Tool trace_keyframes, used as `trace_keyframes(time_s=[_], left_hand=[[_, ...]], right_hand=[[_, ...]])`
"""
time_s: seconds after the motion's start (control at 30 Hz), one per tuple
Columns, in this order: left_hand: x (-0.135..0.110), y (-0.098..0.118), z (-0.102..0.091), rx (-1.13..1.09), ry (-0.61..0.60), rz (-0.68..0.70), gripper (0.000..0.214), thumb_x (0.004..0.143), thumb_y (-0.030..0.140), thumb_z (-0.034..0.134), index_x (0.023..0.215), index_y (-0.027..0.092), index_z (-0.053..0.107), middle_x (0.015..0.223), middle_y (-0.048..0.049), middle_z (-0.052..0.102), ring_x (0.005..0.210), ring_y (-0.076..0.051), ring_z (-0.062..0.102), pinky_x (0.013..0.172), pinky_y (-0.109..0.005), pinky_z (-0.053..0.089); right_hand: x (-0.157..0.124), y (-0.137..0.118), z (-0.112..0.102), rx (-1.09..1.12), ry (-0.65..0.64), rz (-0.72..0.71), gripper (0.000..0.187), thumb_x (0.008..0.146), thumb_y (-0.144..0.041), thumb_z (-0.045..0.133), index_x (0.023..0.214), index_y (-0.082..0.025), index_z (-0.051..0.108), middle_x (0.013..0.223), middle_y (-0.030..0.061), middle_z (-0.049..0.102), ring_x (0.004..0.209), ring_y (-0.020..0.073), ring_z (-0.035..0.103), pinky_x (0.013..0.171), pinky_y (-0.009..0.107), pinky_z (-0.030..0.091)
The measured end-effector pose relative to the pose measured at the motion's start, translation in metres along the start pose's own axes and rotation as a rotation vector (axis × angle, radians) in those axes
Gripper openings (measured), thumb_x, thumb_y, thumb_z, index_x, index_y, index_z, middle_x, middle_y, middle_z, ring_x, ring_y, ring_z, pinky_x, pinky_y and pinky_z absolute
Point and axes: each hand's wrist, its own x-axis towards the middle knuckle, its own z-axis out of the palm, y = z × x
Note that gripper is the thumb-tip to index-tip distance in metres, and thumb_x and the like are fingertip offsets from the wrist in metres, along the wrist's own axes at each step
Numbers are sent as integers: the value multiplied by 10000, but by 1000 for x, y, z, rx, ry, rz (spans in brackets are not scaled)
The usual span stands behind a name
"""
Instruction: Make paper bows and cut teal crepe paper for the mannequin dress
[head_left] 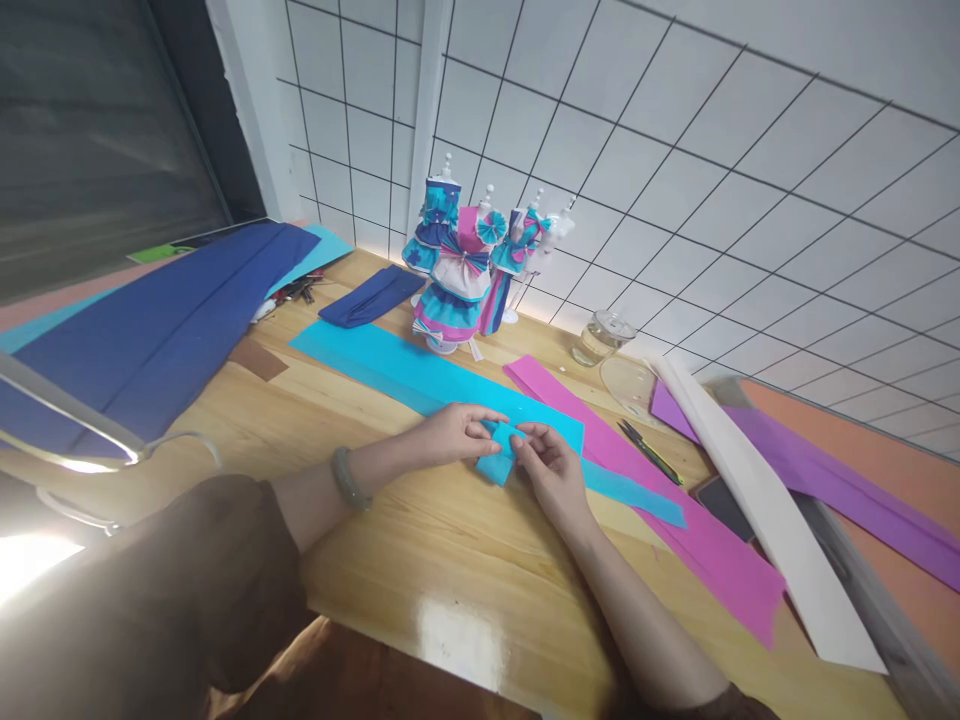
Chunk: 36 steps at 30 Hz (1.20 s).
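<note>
Between my two hands is a small folded piece of light-blue crepe paper (496,468), held just above the wooden table (390,570). My left hand (463,432) pinches its upper left side between thumb and fingers. On the right edge, my right hand (553,466) closes thumb and forefinger on the same piece. Behind the hands lies a long light-blue strip (375,365) of similar paper, flat on the table. A pink strip (675,510) runs to the right of my right hand, with a narrow blue strip (634,492) across it.
Small dress forms in paper dresses (457,270) stand by the tiled wall. Dark-blue sheets (165,320) lie left. A lidded glass cup (602,338), a craft knife (649,452), a white strip (772,520) and a purple strip (832,490) lie to the right.
</note>
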Motion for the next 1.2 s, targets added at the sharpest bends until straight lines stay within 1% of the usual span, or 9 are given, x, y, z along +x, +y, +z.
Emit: trace_keyframes(time_s=[0.1, 0.3, 0.4, 0.57, 0.7, 0.77, 0.9, 1.07, 1.2], left_hand=[[0, 1, -1, -25, 13, -11, 554, 677, 332, 631, 1164, 104, 498, 534, 44, 463, 499, -68, 428, 483, -183, 352], [1, 0, 1, -101, 14, -10, 621, 653, 304, 660, 1205, 116, 446, 598, 29, 516, 551, -84, 494, 524, -206, 415], [1, 1, 2, -107, 23, -11, 632, 637, 279, 672, 1203, 122, 440, 619, 26, 528, 564, -85, 505, 524, -206, 423], [0, 1, 1, -96, 17, -1, 613, 663, 260, 646, 1218, 132, 422, 603, 43, 498, 548, -76, 493, 510, -197, 408], [0, 0, 1, -92, -1, 14, 643, 656, 248, 652, 1237, 133, 400, 585, 56, 477, 527, -68, 476, 496, -187, 391], [0, -1, 2, -107, -7, 23, 654, 660, 260, 650, 1246, 136, 388, 585, 58, 475, 524, -69, 481, 495, -189, 394], [1, -1, 1, -125, 11, 20, 616, 689, 290, 622, 1239, 138, 389, 614, 39, 518, 558, -86, 518, 527, -216, 426], [2, -2, 0, -123, 35, 31, 627, 682, 280, 624, 1247, 149, 385, 605, 41, 522, 556, -87, 509, 527, -220, 428], [2, -2, -1, -114, 77, 34, 645, 683, 265, 619, 1264, 151, 360, 618, 36, 526, 555, -84, 510, 533, -215, 421]], right_hand=[[0, 1, 0, 28, -21, -29, 320, 721, -347, 618, 994, -218, 514, 662, -31, 498, 581, 104, 462, 537, 235, 365], [1, 0, 1, 1, 45, -73, 366, 714, -335, 623, 1044, -227, 505, 679, -29, 478, 575, 102, 442, 519, 234, 358], [2, -1, 1, -1, 50, -79, 379, 715, -341, 619, 1058, -229, 501, 689, -27, 483, 579, 100, 443, 516, 230, 358], [0, -1, 1, -31, -4, -65, 435, 726, -372, 597, 1119, -234, 471, 651, -41, 466, 538, 98, 423, 491, 229, 342], [0, 0, 1, -79, -3, -74, 472, 739, -367, 582, 1166, -223, 440, 635, -42, 440, 530, 103, 404, 487, 233, 334], [0, 1, 1, -94, 0, -84, 468, 742, -361, 581, 1165, -216, 440, 635, -40, 437, 538, 106, 405, 494, 236, 337], [-1, 2, 1, -94, -11, -100, 446, 752, -331, 578, 1161, -215, 442, 641, -38, 436, 564, 108, 410, 520, 243, 345], [-2, 1, 2, -73, -44, -105, 461, 767, -317, 564, 1194, -236, 412, 658, -39, 444, 563, 104, 411, 520, 240, 351], [-3, 1, 0, -134, -28, -147, 377, 752, -325, 580, 1106, -247, 475, 738, -8, 480, 634, 124, 466, 561, 252, 402]])
